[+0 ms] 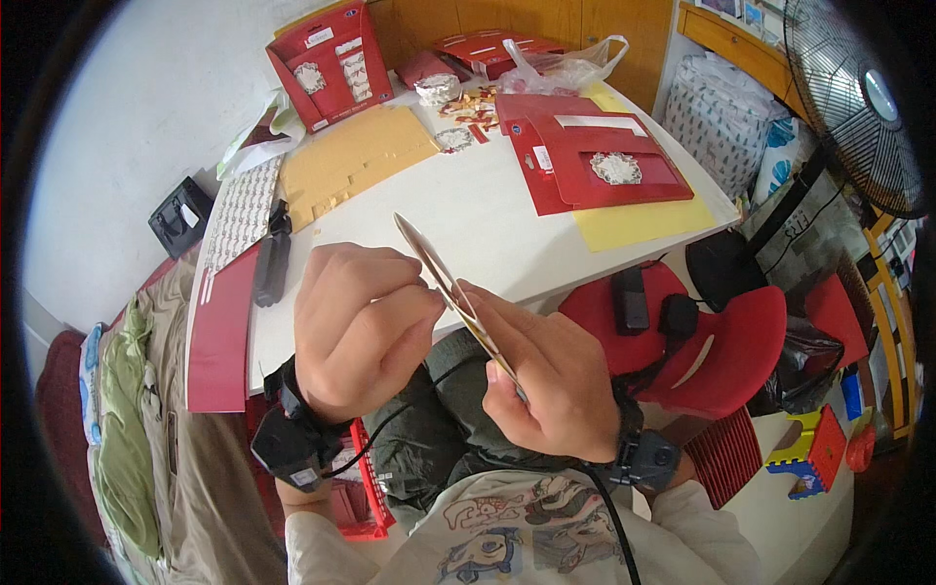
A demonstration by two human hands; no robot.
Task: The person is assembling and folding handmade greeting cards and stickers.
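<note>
Above my lap, near the front edge of the white table (380,197), both hands meet at a thin card piece (424,247) seen nearly edge-on. My right hand (552,373) grips its lower part between thumb and fingers. My left hand (365,329) is closed with its fingertips at the card's left side; whether it pinches the card or a small part on it is hidden. Beyond lie a flat red card box (621,191) with a wreath cutout (616,168), a stack of wreath cutouts (437,88) and loose small red and brown pieces (475,106).
Brown cardboard (358,161), a patterned sheet (245,205), a dark red strip (223,344) and a black pouch (272,256) lie on the table's left. An upright red display box (333,66) and plastic bag (563,66) stand behind. A red chair (738,358) and fan (855,95) are at right.
</note>
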